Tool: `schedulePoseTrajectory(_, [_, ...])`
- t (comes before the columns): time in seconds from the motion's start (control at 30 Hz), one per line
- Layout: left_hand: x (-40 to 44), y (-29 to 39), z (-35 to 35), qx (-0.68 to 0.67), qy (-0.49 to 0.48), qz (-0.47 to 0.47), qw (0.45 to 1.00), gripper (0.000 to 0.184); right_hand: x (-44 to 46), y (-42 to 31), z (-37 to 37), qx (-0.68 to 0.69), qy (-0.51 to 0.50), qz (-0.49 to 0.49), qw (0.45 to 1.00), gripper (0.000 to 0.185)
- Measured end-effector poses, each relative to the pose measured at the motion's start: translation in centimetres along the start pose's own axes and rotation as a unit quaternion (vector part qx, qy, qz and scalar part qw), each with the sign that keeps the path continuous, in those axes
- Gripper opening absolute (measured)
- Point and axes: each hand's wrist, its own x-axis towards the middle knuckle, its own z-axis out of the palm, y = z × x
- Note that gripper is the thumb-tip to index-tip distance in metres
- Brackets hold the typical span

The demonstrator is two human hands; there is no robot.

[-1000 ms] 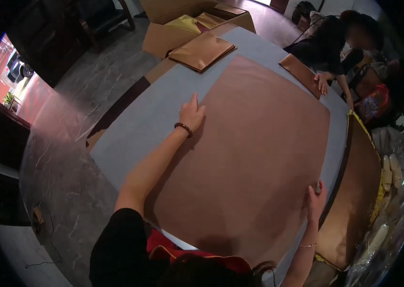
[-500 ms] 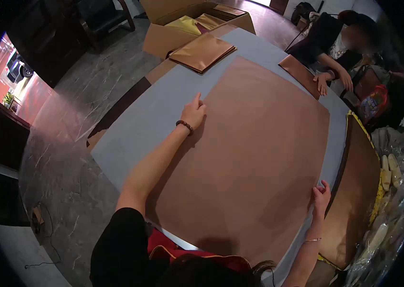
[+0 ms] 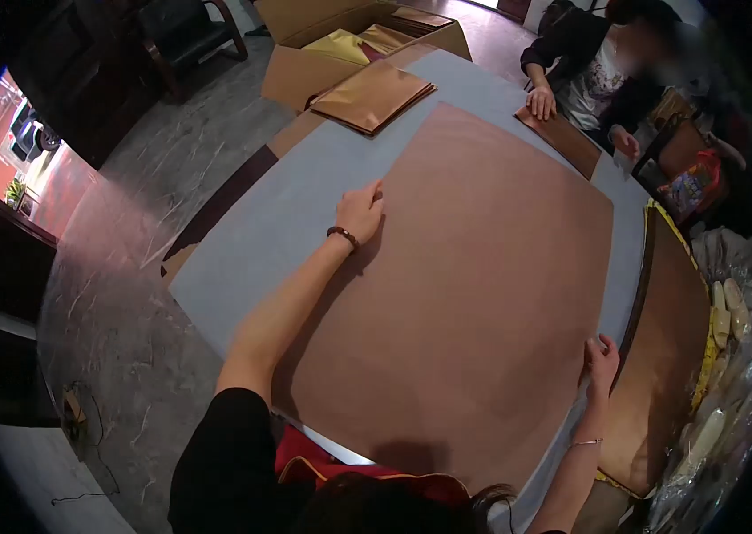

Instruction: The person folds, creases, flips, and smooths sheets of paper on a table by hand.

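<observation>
Across the pale table lies a large brown sheet, flat and almost smooth, with its near edge close to the person's body, probably so that both sides are within reach. The left hand is at its left edge with fingers bent inward; I cannot tell if they pinch the edge or only press on it. The right hand is at the opposite edge, fingers loosely curved, and whether it grips is also not clear. Such wide placing of hands seems good for keeping the sheet straight. Beyond the far edge, a folded stack rests near the open carton, maybe to leave the middle free. At the far right, another person's hand rests on a narrow brown piece, perhaps to steady it.
</observation>
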Motion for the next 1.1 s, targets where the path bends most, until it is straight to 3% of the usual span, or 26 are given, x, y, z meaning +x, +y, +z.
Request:
schedulePoseTrajectory(0.03, [-0.2, 0.3, 0.1, 0.036, 0.013, 0.014, 0.999, 0.046, -0.1, -0.3, 0.2, -0.068, 0.016, -0.032, 0.997, 0.042])
schedulePoseTrajectory(0.17, [-0.3, 0.6, -0.4, -0.053, 0.006, -0.003, 0.999, 0.043, 1.0, 1.2, -0.1, -0.054, -0.01, -0.011, 0.998, 0.047])
schedulePoseTrajectory(0.2, [-0.3, 0.5, -0.5, 0.053, 0.032, -0.001, 0.998, 0.045, 1.0, 1.4, -0.2, -0.043, -0.01, -0.005, 0.999, 0.046])
schedulePoseTrajectory(0.3, [-0.1, 0.3, -1.1, 0.076, 0.033, 0.0, 0.997, 0.049, 1.2, 2.0, -0.8, -0.038, -0.016, -0.01, 0.999, 0.044])
schedulePoseTrajectory(0.5, [1.2, 0.2, -2.0, -0.061, -0.063, -0.124, 0.988, 0.069, 1.1, 1.8, -0.5, -0.095, 0.0, -0.022, 0.995, 0.038])
schedulePoseTrajectory(0.6, [1.0, -0.4, -2.2, -0.107, -0.078, -0.107, 0.985, 0.068, 1.6, 2.1, -0.3, -0.099, 0.006, -0.03, 0.995, 0.038])
schedulePoseTrajectory(0.73, [0.0, -0.5, -2.8, -0.063, -0.118, -0.083, 0.988, 0.059, 0.7, 0.4, -0.1, -0.096, 0.031, -0.028, 0.994, 0.039])
schedulePoseTrajectory(0.9, [-0.2, 0.9, -3.4, -0.033, -0.13, -0.085, 0.987, 0.05, 3.2, 4.4, -0.5, -0.038, 0.032, -0.012, 0.999, 0.043])
schedulePoseTrajectory(1.1, [-0.3, -0.4, -2.4, -0.028, -0.06, -0.04, 0.997, 0.041, 2.9, 3.8, -0.4, -0.001, 0.039, 0.023, 0.999, 0.041])
